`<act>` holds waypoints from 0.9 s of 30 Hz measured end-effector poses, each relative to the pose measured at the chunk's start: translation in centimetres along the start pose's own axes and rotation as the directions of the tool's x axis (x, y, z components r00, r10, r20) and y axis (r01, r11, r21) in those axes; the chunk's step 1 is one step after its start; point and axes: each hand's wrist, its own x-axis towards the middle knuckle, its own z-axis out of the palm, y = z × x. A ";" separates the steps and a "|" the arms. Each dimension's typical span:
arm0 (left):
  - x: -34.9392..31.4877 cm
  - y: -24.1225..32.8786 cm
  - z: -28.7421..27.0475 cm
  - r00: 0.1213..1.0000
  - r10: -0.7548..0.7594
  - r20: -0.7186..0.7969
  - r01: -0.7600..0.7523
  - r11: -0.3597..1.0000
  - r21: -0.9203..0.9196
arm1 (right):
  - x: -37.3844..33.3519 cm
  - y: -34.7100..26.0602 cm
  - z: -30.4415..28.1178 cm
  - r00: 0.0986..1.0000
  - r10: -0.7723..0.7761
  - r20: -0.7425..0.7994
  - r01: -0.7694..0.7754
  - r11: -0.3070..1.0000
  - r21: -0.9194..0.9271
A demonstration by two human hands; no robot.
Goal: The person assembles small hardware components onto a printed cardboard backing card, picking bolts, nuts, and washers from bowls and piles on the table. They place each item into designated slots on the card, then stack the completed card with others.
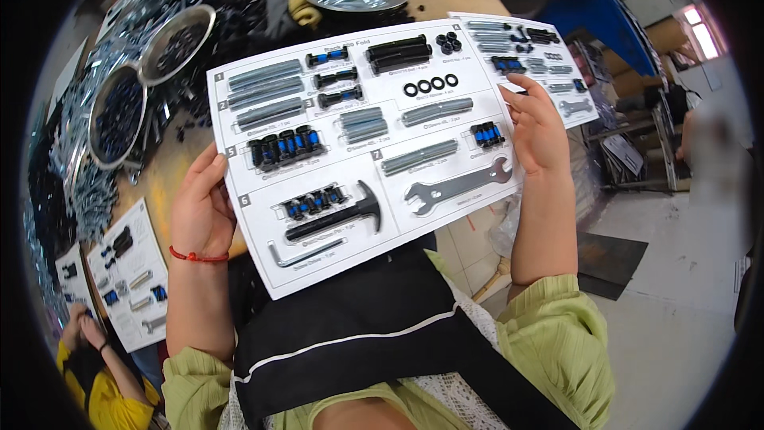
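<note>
I hold up a white hardware card (362, 163) in front of me, tilted, with grouped parts on its face. On it are silver sleeves (267, 84), black bolts with blue bands (285, 147), black washers (431, 85), a flat wrench (458, 187), a black hammer-shaped piece (338, 219) and an L-shaped hex key (306, 255). My left hand (203, 207), with a red cord bracelet on the wrist, grips its left edge. My right hand (541, 127) is closed at its right edge, fingers partly bent. A second, similar card (569, 115) shows behind my right hand.
Beyond the card, a metal bowl (356, 9) of silver bolts stands on the table. Two bowls (209, 32) of dark small parts are at left, amid heaps of loose hardware (87, 191). More cards (131, 322) lie lower left, near another person's yellow sleeve (115, 406).
</note>
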 end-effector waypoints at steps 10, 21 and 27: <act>7.3 -1.0 -2.4 0.934 -0.128 0.335 0.147 0.989 -0.032 | 0.2 1.1 0.5 0.958 -0.192 -0.215 0.158 0.973 -0.168; 9.4 -3.4 -2.3 0.903 -0.153 0.402 0.181 0.983 -0.032 | 2.9 2.9 -3.2 0.887 -0.345 -0.306 0.285 0.932 -0.225; 9.5 -3.9 -2.1 0.914 -0.138 0.381 0.156 0.988 -0.017 | 3.6 4.0 -2.9 0.889 -0.314 -0.333 0.266 0.947 -0.183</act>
